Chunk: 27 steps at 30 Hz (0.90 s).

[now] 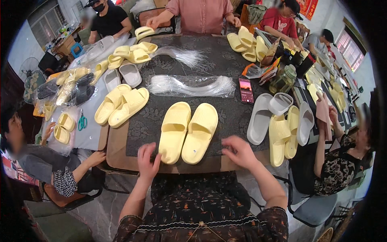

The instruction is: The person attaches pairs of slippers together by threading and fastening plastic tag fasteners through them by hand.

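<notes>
While yellow slippers (175, 133) sit side by side mostly on dark mat (236, 115), heels toward us, our left hand (147, 159) hovers loosely at left heel, contact unclear; our right hand (240, 152), half-curled, stands apart, holding nothing. Step looks like squaring or checking pair. Next move probably calls for closing fingers on outer soles, keeping heels level. Beyond: bagged white strands (191, 86), phone (246, 90). Rightward: grey slipper (259, 121).

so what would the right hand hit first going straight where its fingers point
The right hand would probably meet the central yellow pair's right slipper, though depth is unclear.
</notes>
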Available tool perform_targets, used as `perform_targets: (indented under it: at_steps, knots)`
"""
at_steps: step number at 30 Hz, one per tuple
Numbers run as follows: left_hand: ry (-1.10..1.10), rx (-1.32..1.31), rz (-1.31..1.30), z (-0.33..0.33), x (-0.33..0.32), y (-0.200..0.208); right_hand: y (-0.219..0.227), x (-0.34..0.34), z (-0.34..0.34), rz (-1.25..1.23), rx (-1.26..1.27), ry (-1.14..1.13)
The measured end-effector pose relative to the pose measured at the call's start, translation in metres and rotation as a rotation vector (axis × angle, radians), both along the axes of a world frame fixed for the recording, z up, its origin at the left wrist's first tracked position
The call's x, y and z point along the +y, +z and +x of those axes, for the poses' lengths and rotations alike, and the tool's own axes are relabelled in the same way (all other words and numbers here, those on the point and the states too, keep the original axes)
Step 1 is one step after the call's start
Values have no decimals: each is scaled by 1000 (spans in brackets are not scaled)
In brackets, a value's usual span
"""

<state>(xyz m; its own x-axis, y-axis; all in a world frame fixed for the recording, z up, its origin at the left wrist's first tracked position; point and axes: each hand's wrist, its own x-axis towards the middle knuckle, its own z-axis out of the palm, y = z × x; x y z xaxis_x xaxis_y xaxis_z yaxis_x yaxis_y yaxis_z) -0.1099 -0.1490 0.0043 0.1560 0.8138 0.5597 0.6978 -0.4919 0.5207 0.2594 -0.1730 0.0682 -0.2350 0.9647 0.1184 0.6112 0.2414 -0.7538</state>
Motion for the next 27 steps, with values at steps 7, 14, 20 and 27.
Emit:
perform_targets:
  at_steps: [7,14,20,27]
  knots:
    - [-169,268,-332,-86,-113,-88,-73,-106,81,-957,200,206]
    - [319,-115,-1484,-146,-151,-260,-297,-172,178,-1460,444,-407]
    - [-84,-632,-1464,-153,-151,-304,-349,-134,155,-1593,518,-373]
    - [439,-1120,-1677,-125,-114,-273,-339,-84,143,-1537,358,-244]
